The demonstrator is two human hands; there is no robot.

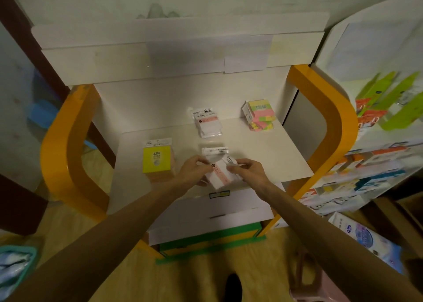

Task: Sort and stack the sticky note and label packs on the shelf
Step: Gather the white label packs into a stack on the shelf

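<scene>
Both hands meet over the front edge of the white shelf board (263, 155): the left hand (194, 168) and the right hand (248, 168) each pinch one end of a clear-wrapped white label pack with a pink band (220, 174), holding it tilted just above the board's front lip. Just behind the held pack lies a second clear label pack (215, 150), flat on the board. Farther back, a small pile of white label packs with printed header cards (207, 123) sits near the back wall. A yellow sticky-note pack marked 2207 (156, 162) rests to the left on top of an orange pad, near the left hand. A stack of pink, green and yellow sticky-note blocks (259, 116) stands at the back right corner, well apart from the hands. Curved orange side panels (66, 146) flank the board. On the right, a white display rack (377, 164) carries green and orange packets.
</scene>
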